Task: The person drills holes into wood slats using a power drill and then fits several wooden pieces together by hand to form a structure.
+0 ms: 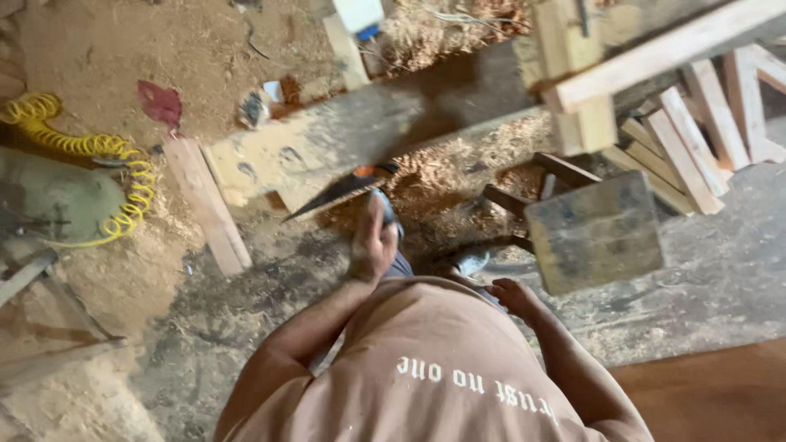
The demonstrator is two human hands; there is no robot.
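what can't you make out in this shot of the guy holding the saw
Head view only:
- Handsaw: blurred by motion, so its teeth cannot be read; the left hand covers the handle.
- Right hand: fingertips lost against the dark floor; cannot tell if it holds anything.
- Feet: hidden below the shirt.
- Yellow coiled hose: far end runs off the left edge.

Carpentry workshop, sawdust-strewn floor (pixel 205 49), stacked timber offcuts (pixel 696 139), handsaw (pixel 340 192), coiled air hose (pixel 90 147) (yellow)

Well beyond your fingers, at the far edge of the sawdust floor, you have a small white box-like package (pixel 358 14) with a blue patch at its lower corner.
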